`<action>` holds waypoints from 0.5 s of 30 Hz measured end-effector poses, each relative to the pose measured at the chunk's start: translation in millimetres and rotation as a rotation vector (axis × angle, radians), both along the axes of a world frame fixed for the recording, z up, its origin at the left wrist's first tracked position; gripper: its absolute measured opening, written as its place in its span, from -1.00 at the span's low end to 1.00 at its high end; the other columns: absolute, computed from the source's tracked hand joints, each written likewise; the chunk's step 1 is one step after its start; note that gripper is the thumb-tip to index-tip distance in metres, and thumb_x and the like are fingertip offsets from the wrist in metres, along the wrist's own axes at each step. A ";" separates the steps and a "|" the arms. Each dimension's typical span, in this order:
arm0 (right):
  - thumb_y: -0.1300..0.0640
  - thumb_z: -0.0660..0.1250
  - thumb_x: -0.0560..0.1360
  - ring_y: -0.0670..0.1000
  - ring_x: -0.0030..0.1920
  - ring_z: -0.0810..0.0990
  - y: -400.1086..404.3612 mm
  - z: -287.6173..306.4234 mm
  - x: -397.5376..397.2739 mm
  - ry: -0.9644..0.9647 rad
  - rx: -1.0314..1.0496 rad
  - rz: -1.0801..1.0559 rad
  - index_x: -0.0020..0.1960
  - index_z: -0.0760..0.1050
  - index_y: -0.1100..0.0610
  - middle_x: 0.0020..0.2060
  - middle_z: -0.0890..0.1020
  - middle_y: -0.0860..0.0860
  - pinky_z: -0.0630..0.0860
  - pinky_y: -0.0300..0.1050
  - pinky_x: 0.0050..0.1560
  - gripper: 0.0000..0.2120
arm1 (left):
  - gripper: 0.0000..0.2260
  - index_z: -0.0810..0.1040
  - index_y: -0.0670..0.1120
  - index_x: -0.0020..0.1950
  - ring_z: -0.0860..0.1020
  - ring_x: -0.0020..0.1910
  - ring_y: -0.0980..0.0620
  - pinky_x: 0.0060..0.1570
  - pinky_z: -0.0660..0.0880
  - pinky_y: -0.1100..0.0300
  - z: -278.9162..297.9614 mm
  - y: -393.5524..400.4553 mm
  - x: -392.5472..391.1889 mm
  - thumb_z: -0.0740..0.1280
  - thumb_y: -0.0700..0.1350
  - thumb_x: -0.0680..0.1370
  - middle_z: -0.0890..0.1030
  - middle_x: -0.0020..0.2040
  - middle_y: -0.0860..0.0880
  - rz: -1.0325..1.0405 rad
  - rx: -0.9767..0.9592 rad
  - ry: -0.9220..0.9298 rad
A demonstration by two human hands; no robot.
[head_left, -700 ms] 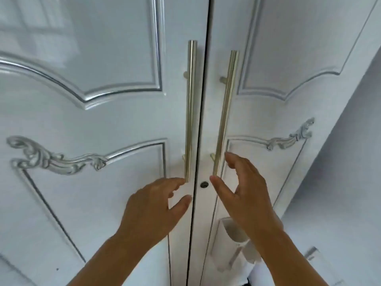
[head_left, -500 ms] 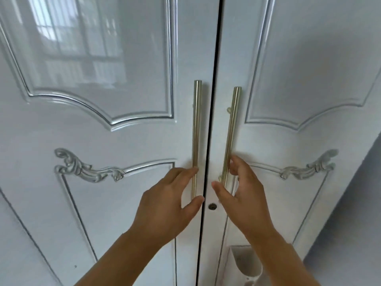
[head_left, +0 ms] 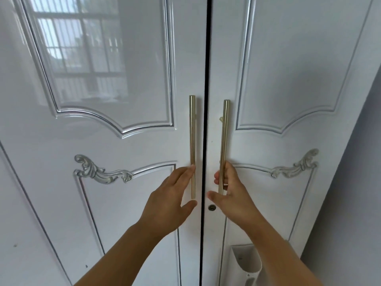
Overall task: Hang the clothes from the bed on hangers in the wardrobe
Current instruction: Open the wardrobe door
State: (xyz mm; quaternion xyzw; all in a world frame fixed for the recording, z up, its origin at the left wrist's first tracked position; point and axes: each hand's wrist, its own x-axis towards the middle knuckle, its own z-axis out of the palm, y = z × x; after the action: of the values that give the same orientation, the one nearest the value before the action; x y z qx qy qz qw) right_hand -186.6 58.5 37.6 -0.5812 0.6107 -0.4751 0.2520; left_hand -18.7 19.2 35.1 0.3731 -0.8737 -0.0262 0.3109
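Glossy white wardrobe doors with raised curved mouldings and grey carved scrolls fill the whole frame, shut, a thin dark seam running down the centre; the upper left panel mirrors a barred window. At frame centre, the fingers of my right hand curl behind the lower end of the right slim brushed-brass bar handle, thumb stretched out below it toward the seam. The fingers of my left hand lie straight and together, their tips touching the lower part of the left matching brass bar, thumb spread beneath its end, nothing gripped. A small round keyhole sits between my thumbs. Both bare forearms rise from the bottom edge. A white plastic curved container stands at lower right, against a plain grey wall. No clothes show.
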 end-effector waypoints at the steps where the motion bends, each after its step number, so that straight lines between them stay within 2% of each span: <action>1: 0.21 0.37 0.48 -0.16 0.26 0.37 1.5 0.3 1.0 0.005 0.000 -0.009 0.52 -0.04 -0.02 0.26 0.39 -0.08 0.32 -0.24 0.22 -0.21 | -0.32 0.05 0.11 0.52 0.32 0.37 0.14 0.17 0.31 0.37 0.1 1.5 0.3 0.35 0.02 0.51 0.21 0.47 0.13 -0.009 -0.017 -0.003; 5: 0.21 0.37 0.48 -0.15 0.23 0.39 11.9 0.2 6.1 0.029 -0.012 -0.058 0.50 0.00 -0.02 0.18 0.39 -0.11 0.37 -0.34 0.10 -0.25 | -0.38 0.11 0.11 0.51 0.31 0.37 0.16 0.17 0.26 0.40 3.8 2.6 5.5 0.33 0.02 0.53 0.22 0.46 0.16 -0.092 -0.031 -0.009; 8: 0.23 0.38 0.46 -0.11 0.12 0.43 34.8 0.5 9.2 0.042 -0.042 -0.101 0.41 0.09 -0.06 0.04 0.40 -0.06 0.44 -0.51 -0.21 -0.33 | -0.42 0.18 0.12 0.49 0.31 0.33 0.22 0.14 0.30 0.38 8.2 -3.3 12.0 0.33 0.02 0.53 0.26 0.43 0.18 -0.147 -0.040 0.025; 11: 0.17 0.46 0.40 -0.15 0.01 0.45 68.9 -2.5 10.3 0.065 -0.083 -0.191 0.31 0.12 -0.18 -0.05 0.42 -0.09 0.44 -0.43 -0.14 -0.31 | -0.45 0.31 0.06 0.45 0.32 0.27 0.22 0.10 0.34 0.32 9.4 -10.5 10.0 0.34 0.02 0.47 0.37 0.37 0.13 -0.194 -0.065 0.067; 13: 0.13 0.50 0.36 -0.19 -0.02 0.47 90.1 -6.8 10.3 0.071 -0.117 -0.269 0.22 0.14 -0.28 -0.10 0.44 -0.17 0.42 -0.36 -0.06 -0.31 | -0.45 0.31 0.05 0.45 0.34 0.24 0.24 0.12 0.37 0.29 10.1 -10.2 0.8 0.37 -0.02 0.47 0.37 0.38 0.11 -0.250 -0.064 0.084; 15: 0.06 0.52 0.33 -0.23 -0.03 0.47 108.1 -9.3 11.5 0.096 -0.127 -0.357 0.19 0.15 -0.28 -0.13 0.45 -0.21 0.42 -0.35 -0.06 -0.33 | -0.42 0.27 0.06 0.47 0.35 0.28 0.19 0.16 0.34 0.30 11.1 -4.2 -14.9 0.39 -0.05 0.49 0.32 0.41 0.12 -0.330 -0.070 0.067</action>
State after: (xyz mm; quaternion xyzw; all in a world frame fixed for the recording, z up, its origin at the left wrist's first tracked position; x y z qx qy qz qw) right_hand -175.1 166.6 28.3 -0.5004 0.6842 -0.5216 0.0970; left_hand -33.6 14.9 46.1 0.2124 -0.9127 -0.0591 0.3440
